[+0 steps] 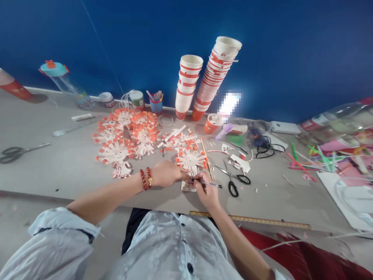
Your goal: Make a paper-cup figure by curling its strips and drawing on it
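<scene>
In front of me lies a white paper cutout with dark drawn lines, topped by a flower-like paper piece with orange-tipped strips. My left hand, wearing red bead bracelets at the wrist, reaches in from the left, its extended finger resting on the cutout. My right hand grips a pen, whose tip is at the drawn lines near the left fingertip. Black-handled scissors lie open beside the right hand. The tucked fingers of the left hand are partly hidden.
Several orange-edged paper figures are piled on the left, with scraps behind the cutout. Tall cup stacks lean near the blue wall. More scissors lie far left. Bottles and coloured strips crowd the right.
</scene>
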### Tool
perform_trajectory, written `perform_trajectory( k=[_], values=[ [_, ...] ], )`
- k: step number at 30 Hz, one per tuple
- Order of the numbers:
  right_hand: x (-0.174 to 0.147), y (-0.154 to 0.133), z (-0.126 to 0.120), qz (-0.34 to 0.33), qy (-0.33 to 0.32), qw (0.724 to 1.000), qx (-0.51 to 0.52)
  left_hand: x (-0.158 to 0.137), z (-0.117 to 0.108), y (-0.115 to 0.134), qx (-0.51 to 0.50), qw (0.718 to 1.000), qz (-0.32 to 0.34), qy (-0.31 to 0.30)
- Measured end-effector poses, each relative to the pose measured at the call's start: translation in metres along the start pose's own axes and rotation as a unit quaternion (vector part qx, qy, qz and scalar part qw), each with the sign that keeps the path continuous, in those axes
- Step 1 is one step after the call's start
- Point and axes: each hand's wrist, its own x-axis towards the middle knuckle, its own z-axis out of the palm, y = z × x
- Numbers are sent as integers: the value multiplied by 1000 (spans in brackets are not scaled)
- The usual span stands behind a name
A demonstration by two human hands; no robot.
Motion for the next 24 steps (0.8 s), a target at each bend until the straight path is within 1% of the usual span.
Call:
perform_trajectory(
  k=[3, 9, 13, 19, 22, 24],
  values=[
    [-1, 2, 0, 7, -1, 1000, 17, -1, 0, -4, -8, 999, 25, -18],
    [-3, 6, 2, 22, 7, 997, 75, -3, 1, -6, -13, 999, 20, -44],
    [-2, 5, 1, 18, 6, 998, 66, -5, 5, -5, -6, 999, 20, -37],
    [-4, 7, 1, 27, 9, 997, 65, -8, 8, -2, 3, 1000, 26, -12],
    [-4, 9, 3, 38, 12, 995, 92, -9, 9, -2, -2, 1000, 25, -10],
    [-4, 8, 4, 45, 26, 992, 114, -9, 9, -2, -9, 1000, 21, -11]
  ],
)
